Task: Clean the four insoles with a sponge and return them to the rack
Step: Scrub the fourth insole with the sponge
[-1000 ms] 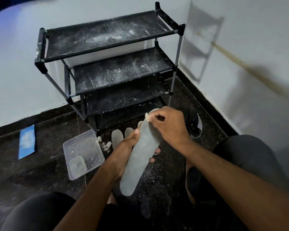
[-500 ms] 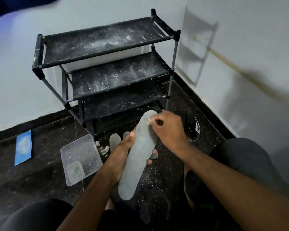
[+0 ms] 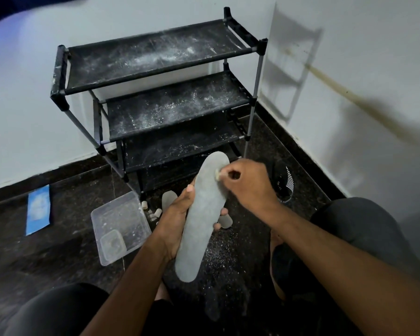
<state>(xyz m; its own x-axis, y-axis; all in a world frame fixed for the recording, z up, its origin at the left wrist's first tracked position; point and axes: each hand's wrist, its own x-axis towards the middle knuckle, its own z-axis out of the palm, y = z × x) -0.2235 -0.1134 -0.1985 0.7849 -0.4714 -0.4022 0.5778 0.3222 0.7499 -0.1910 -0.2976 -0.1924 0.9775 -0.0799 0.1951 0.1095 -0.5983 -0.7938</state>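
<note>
Left hand [image 3: 177,221] round grey insole [image 3: 201,214]; right hand [image 3: 247,185] — sponge [image 3: 218,174] pinched against it.

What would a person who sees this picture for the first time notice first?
Most striking is the long grey insole in the middle, held by the left hand while the right hand presses a small pale sponge near its upper end. Behind stands a black rack in the corner, its shelves dusted with white powder. A clear plastic container lies on the dark floor to the left.
</note>
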